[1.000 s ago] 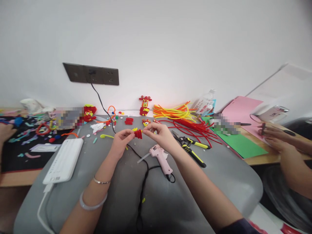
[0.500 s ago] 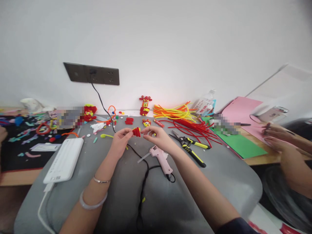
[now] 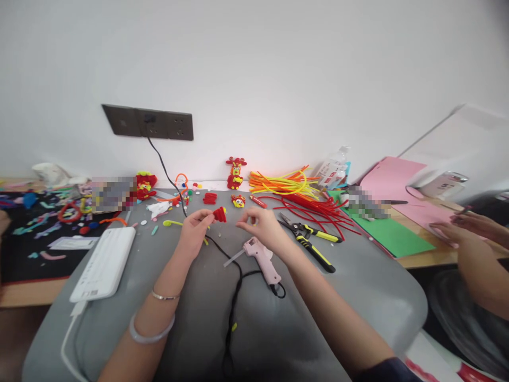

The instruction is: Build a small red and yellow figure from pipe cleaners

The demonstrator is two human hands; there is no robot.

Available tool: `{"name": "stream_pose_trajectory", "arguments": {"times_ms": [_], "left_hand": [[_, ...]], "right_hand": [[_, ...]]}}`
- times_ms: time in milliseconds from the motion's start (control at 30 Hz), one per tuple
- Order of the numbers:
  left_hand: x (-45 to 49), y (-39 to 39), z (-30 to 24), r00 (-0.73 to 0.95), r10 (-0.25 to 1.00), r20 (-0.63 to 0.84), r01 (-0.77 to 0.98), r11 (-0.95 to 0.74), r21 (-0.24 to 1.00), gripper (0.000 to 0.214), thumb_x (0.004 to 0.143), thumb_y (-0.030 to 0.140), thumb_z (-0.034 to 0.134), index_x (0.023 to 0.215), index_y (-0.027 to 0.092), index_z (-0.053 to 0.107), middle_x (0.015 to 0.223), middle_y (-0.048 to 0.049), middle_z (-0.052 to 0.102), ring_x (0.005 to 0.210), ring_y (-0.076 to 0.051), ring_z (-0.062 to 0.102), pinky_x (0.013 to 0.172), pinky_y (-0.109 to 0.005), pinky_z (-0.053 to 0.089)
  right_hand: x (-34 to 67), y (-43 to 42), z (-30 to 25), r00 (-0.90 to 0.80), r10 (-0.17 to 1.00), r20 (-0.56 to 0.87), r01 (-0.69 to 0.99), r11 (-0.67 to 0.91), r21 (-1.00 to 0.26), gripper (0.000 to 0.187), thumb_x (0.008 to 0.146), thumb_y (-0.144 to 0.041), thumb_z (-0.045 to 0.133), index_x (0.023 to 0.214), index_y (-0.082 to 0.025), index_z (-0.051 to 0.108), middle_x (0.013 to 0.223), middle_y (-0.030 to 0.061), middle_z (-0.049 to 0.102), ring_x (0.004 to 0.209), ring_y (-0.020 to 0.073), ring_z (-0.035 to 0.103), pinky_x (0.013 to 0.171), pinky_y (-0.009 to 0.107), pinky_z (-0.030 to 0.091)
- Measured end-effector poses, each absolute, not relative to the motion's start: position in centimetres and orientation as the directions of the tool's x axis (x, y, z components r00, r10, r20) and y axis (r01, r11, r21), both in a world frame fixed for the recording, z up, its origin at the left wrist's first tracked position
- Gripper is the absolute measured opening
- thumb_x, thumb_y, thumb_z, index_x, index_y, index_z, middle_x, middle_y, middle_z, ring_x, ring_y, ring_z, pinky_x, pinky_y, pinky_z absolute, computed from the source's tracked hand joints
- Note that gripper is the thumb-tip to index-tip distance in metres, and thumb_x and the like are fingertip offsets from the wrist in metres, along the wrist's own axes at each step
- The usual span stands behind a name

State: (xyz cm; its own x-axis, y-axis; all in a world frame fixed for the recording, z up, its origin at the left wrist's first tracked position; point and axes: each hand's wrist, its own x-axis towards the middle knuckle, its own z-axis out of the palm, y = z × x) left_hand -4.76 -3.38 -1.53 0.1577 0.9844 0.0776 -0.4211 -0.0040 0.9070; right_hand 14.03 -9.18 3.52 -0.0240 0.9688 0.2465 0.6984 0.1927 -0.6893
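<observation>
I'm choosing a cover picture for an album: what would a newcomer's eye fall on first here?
Probably the red-and-yellow figure upright before the white wall, with the bright bundle of yellow and orange stems just right of it. Next might come the small red piece held in the left hand near the middle, apart from the right hand. The pale pink glue gun stands out below, on the gray table.

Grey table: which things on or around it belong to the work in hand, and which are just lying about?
Likely part of it:
small ridged red fuzzy piece in the left hand
pink plastic glue gun
long thin red stems
yellow-and-black pliers

Probably just lying about:
white rectangular device
clear plastic bottle
green paper sheet
</observation>
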Motion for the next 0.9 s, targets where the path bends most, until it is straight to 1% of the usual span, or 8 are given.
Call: {"name": "stream_pose_trajectory", "arguments": {"times_ms": [133,233,300,433,500,667,767,900], "left_hand": [[-4.9,-3.0,-1.7,0.098,0.991,0.087,-0.42,-0.038,0.907,0.018,0.059,0.032,0.081,0.067,0.019,0.072,0.062,0.0021,0.064,0.063,-0.011,0.056,0.067,-0.024,0.045],[-5.0,-2.7,-2.0,0.083,0.991,0.105,-0.404,-0.063,0.913,0.018,0.061,0.034,0.079,0.068,0.019,0.071,0.062,0.0021,0.063,0.063,-0.011,0.056,0.068,-0.026,0.046],[-5.1,-2.6,-2.1,0.09,0.99,0.11,-0.368,-0.07,0.927,0.02,0.062,0.036,0.079,0.069,0.019,0.071,0.062,0.0016,0.062,0.063,-0.012,0.057,0.068,-0.026,0.046],[-5.3,-2.6,-2.4,0.111,0.984,0.14,-0.19,-0.118,0.975,0.023,0.064,0.038,0.079,0.073,0.018,0.072,0.066,-0.0001,0.065,0.065,-0.013,0.057,0.066,-0.026,0.045],[-5.4,-2.7,-2.2,0.125,0.977,0.174,-0.074,-0.166,0.983,0.023,0.066,0.039,0.079,0.074,0.018,0.072,0.068,-0.0005,0.066,0.065,-0.013,0.056,0.064,-0.025,0.044],[-5.4,-2.6,-1.6,0.155,0.955,0.251,0.143,-0.273,0.951,0.024,0.068,0.042,0.075,0.073,0.018,0.072,0.068,-0.0017,0.068,0.063,-0.015,0.057,0.061,-0.025,0.043],[-4.7,-2.4,-1.5,0.216,0.944,0.249,0.234,-0.298,0.926,0.024,0.065,0.041,0.074,0.07,0.018,0.072,0.065,-0.0037,0.07,0.061,-0.017,0.058,0.058,-0.027,0.043],[-3.4,-2.4,-1.7,0.266,0.936,0.231,0.304,-0.309,0.901,0.018,0.061,0.037,0.075,0.061,0.019,0.072,0.058,-0.0047,0.069,0.055,-0.018,0.056,0.055,-0.028,0.041]], "right_hand": [[18.5,-11.3,4.1,0.176,0.923,0.343,0.799,0.07,-0.597,0.017,0.08,-0.03,0.068,0.067,-0.019,0.064,0.076,0.003,0.069,0.066,0.0165,0.053,0.066,0.028,0.036],[21.6,-14.0,3.7,0.313,0.862,0.398,0.793,-0.006,-0.61,0.033,0.086,-0.044,0.058,0.065,-0.018,0.06,0.066,0.0031,0.061,0.061,0.0165,0.049,0.061,0.029,0.034],[22.7,-15.9,2.6,0.366,0.843,0.394,0.773,-0.039,-0.634,0.043,0.09,-0.049,0.051,0.059,-0.02,0.05,0.059,0.0011,0.052,0.058,0.0158,0.046,0.058,0.029,0.032],[22.2,-18.9,-1.6,0.396,0.851,0.345,0.59,0.052,-0.806,0.026,0.093,-0.047,0.047,0.084,-0.022,0.048,0.068,-0.0006,0.053,0.06,0.016,0.048,0.058,0.028,0.037],[21.5,-19.6,-3.8,0.386,0.86,0.335,0.519,0.098,-0.849,0.026,0.093,-0.047,0.047,0.096,-0.021,0.048,0.068,-0.0022,0.05,0.06,0.0163,0.048,0.057,0.028,0.037],[21.1,-19.7,-5.7,0.534,0.744,0.401,0.548,0.057,-0.835,0.043,0.096,-0.05,0.037,0.063,-0.023,0.034,0.058,-0.0042,0.035,0.054,0.014,0.036,0.055,0.028,0.029],[21.4,-19.7,-5.5,0.521,0.756,0.397,0.526,0.081,-0.846,0.043,0.099,-0.048,0.031,0.065,-0.023,0.035,0.059,-0.0032,0.038,0.055,0.0146,0.038,0.056,0.029,0.031],[21.4,-19.8,-5.6,0.462,0.798,0.386,0.541,0.092,-0.836,0.041,0.099,-0.047,0.033,0.066,-0.023,0.035,0.06,-0.0029,0.039,0.057,0.015,0.039,0.057,0.029,0.031]]}}
